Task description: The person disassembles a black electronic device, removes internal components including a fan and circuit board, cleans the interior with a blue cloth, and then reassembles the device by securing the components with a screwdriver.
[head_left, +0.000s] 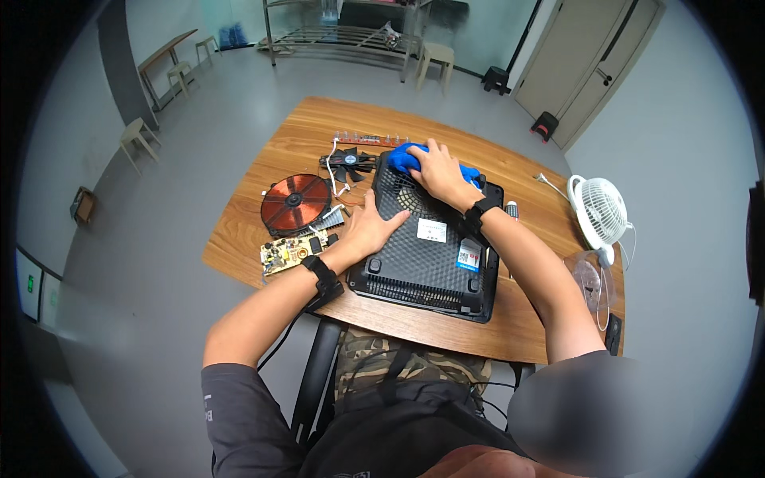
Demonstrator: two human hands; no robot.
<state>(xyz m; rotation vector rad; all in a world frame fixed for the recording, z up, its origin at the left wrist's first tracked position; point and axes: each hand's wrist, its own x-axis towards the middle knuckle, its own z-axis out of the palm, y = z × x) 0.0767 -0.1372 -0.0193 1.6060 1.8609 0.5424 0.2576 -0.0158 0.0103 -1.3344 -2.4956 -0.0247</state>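
Note:
A black plastic induction cooker housing (406, 259) lies underside up on the wooden table, with round and slotted vents and labels showing. My right hand (442, 175) is closed on a blue cloth (406, 157), pressing it against the housing's far edge. On the left part of the housing rests my left hand (370, 227), thumb and forefinger spread over the surface. Left of it lie a copper coil (296, 202), a yellowish circuit board (295, 251) and a small black cooling fan (349, 164). A narrow strip board (370, 140) with white wire sits behind them.
A white desk fan (599, 211) stands at the table's right edge, beside a clear plastic piece (586, 279). A small bottle (511, 210) is right of the housing. Beyond the table are a metal rack (343, 36), stools (436, 56) and a door (586, 64).

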